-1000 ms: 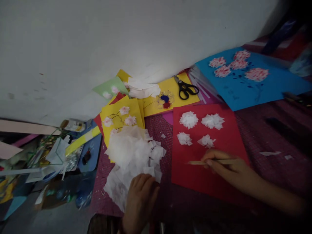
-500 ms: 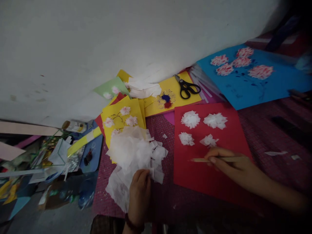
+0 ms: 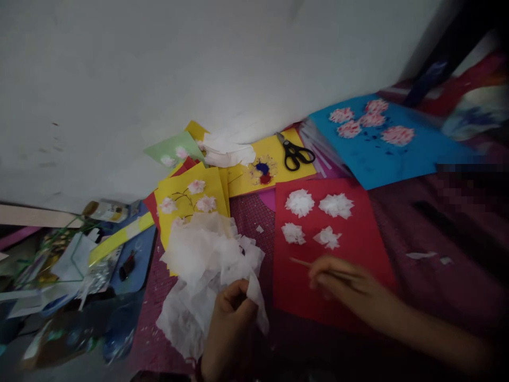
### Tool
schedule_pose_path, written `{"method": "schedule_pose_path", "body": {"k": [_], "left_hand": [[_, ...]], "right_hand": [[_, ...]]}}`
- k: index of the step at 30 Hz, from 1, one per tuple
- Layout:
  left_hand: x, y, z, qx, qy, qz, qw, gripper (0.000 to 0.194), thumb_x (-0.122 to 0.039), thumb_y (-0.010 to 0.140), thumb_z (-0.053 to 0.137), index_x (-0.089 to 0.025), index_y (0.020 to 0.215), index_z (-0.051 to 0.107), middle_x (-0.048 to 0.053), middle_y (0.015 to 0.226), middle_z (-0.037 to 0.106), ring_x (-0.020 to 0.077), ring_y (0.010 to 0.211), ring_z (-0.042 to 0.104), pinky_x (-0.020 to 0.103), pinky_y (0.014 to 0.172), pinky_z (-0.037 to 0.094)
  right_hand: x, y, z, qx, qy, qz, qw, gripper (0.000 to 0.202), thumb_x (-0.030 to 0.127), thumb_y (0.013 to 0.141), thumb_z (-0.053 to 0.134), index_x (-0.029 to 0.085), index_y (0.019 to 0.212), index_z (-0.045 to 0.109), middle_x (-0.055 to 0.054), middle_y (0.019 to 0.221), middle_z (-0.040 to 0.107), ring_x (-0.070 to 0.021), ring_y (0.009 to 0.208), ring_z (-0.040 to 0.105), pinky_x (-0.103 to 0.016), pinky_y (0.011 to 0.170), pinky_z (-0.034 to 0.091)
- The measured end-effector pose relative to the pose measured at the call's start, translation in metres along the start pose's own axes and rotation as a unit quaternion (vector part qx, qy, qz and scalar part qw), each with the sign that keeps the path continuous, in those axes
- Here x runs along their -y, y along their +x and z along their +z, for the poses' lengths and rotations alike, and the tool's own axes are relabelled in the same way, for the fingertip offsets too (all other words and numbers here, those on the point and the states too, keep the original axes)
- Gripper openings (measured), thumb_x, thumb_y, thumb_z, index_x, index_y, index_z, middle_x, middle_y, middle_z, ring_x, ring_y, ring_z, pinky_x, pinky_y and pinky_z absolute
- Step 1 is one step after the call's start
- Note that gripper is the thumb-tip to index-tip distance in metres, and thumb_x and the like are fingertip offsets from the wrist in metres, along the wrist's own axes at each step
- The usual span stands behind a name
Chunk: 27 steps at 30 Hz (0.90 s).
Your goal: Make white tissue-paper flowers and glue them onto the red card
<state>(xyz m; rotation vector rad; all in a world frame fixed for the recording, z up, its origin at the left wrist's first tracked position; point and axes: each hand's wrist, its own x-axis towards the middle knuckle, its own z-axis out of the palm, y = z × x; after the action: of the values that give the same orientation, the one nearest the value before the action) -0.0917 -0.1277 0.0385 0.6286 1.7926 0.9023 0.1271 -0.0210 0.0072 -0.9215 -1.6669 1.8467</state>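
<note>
Pinched in the grip of the left hand, low in the centre of the head view, is 1 white paper piece, at the right edge of the paper heap. Right of the frame's centre, the right hand is closed around a thin stick, its tip pointing left over the red sheet; whether the tip touches the sheet, I cannot tell.

The step in hand looks to be taking 1 piece from the heap while the stick is held at the ready. The next move seems to call for a light pinch, so the paper comes away without tearing or dragging others along.

That piece looks thin and limp, hanging with its lower corner down. On the red sheet, 4 white clumps sit in 2 rows of 2, ragged-edged, the upper pair larger. Near the upper middle of the frame, black-handled scissors lie on a yellow sheet; a blue sheet with 5 pink-and-white flowers lies upper right on the table.
</note>
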Motion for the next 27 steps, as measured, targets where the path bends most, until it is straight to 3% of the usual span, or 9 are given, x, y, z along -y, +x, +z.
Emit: {"method": "schedule_pose_path", "body": {"k": [2,4,8,11,17,22,27], "left_hand": [[-0.007,0.003,0.013,0.017,-0.012,0.012,1.000,0.011,-0.024,0.075,0.057,-0.018,0.066,0.054,-0.004,0.057,0.050,0.0097,0.051,0.044,0.020,0.049,0.036],[-0.011,0.006,0.018,-0.003,0.048,0.080,0.996,0.010,-0.018,0.072,0.056,-0.019,0.063,0.052,-0.005,0.057,0.047,0.0096,0.052,0.044,0.019,0.049,0.036],[-0.013,0.008,0.015,-0.068,0.190,0.240,0.949,0.013,-0.014,0.070,0.054,-0.019,0.058,0.051,-0.005,0.055,0.046,0.0103,0.052,0.044,0.020,0.050,0.035],[-0.010,0.005,0.010,-0.085,0.232,0.298,0.922,0.015,-0.013,0.072,0.051,-0.019,0.059,0.051,-0.005,0.055,0.049,0.0103,0.051,0.045,0.019,0.050,0.035],[-0.003,0.002,0.003,-0.091,0.259,0.310,0.910,0.016,-0.012,0.076,0.049,-0.019,0.062,0.050,-0.004,0.058,0.050,0.0099,0.054,0.047,0.019,0.052,0.035],[0.000,0.004,0.004,-0.097,0.275,0.300,0.908,0.014,-0.012,0.077,0.048,-0.019,0.065,0.049,-0.004,0.063,0.051,0.0103,0.056,0.048,0.021,0.054,0.034],[0.001,0.008,0.006,-0.085,0.289,0.314,0.900,0.016,-0.012,0.078,0.047,-0.019,0.064,0.048,-0.004,0.063,0.050,0.0106,0.057,0.047,0.022,0.055,0.033]], "right_hand": [[0.013,0.002,0.014,0.027,-0.029,-0.011,0.999,0.011,0.025,0.087,0.051,0.022,0.080,0.058,0.000,0.075,0.058,-0.0143,0.070,0.057,-0.024,0.063,0.047],[0.021,0.007,0.028,0.036,-0.079,-0.025,0.996,0.004,0.019,0.082,0.057,0.022,0.078,0.058,0.002,0.075,0.058,-0.0139,0.070,0.055,-0.023,0.063,0.044],[0.024,0.018,0.049,0.024,-0.159,-0.056,0.985,0.014,0.015,0.072,0.068,0.021,0.080,0.059,0.003,0.074,0.059,-0.0134,0.067,0.054,-0.023,0.060,0.040],[0.020,0.027,0.059,0.021,-0.176,-0.086,0.980,0.010,0.015,0.073,0.066,0.019,0.079,0.059,0.002,0.074,0.060,-0.0139,0.068,0.055,-0.023,0.060,0.041],[0.015,0.035,0.069,0.028,-0.191,-0.111,0.975,0.013,0.010,0.080,0.050,0.019,0.076,0.058,0.000,0.074,0.060,-0.0136,0.070,0.057,-0.024,0.064,0.042],[0.019,0.034,0.069,0.029,-0.206,-0.100,0.973,0.010,0.010,0.076,0.055,0.019,0.080,0.058,0.001,0.074,0.059,-0.0137,0.067,0.055,-0.024,0.060,0.040],[0.013,0.039,0.066,0.030,-0.199,-0.091,0.975,0.010,0.013,0.081,0.052,0.018,0.073,0.055,0.002,0.069,0.056,-0.0133,0.065,0.052,-0.024,0.059,0.038]]}}
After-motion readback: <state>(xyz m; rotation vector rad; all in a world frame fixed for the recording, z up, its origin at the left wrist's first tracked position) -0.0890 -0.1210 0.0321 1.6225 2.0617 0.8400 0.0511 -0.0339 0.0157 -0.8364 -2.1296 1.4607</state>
